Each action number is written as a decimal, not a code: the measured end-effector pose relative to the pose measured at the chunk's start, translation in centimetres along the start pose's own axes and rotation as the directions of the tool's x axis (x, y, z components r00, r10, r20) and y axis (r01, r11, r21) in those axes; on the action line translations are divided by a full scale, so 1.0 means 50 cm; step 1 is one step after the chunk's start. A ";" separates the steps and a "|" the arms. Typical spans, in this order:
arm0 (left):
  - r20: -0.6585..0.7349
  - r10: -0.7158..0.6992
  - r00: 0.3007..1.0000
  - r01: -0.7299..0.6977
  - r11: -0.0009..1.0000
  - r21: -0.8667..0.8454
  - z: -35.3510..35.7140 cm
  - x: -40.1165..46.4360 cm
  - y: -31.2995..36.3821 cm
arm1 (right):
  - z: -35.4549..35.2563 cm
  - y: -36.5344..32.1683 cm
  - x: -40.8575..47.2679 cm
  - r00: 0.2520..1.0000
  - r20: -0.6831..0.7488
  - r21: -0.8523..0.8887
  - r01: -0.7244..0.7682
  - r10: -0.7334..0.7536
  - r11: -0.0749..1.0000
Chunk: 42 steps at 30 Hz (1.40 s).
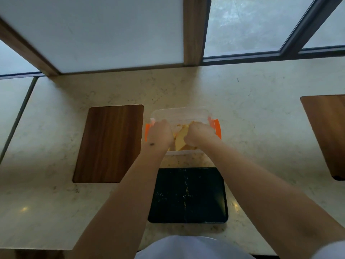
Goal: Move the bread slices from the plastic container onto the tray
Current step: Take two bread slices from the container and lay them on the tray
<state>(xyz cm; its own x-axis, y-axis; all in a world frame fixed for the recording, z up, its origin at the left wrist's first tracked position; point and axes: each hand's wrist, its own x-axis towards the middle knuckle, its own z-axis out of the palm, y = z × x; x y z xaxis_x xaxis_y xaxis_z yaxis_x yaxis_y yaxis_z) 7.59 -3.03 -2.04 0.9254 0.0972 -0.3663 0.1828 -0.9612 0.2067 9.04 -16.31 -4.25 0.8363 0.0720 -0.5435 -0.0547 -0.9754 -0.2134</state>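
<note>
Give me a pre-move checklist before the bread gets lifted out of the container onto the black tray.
1. Container open: the clear plastic container looks lidless; ok.
2. Bread reachable: bread slices show between the hands; ok.
3. Grip on a slice: left hand and right hand are curled inside the container, fingers hidden; cannot tell.
4. Tray free: the black tray holds only crumbs; ok.
5. Path to the tray: it sits just in front of the container, nothing between; ok.
6. Container steady: neither hand clearly holds its wall; cannot tell.
</note>
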 end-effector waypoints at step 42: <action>-0.215 -0.192 0.958 -0.167 0.234 -0.958 -0.061 -0.158 -0.111 | -0.053 0.030 -0.156 0.966 -0.256 0.733 0.175 0.028 0.657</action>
<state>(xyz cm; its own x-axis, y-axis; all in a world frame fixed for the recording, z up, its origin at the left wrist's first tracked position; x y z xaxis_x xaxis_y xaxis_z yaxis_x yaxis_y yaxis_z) 0.27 2.35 2.48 0.9222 0.3334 -0.1959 0.2058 0.0057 0.9786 3.87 -18.91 1.81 0.9463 -0.0114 -0.3232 -0.2895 -0.4754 -0.8308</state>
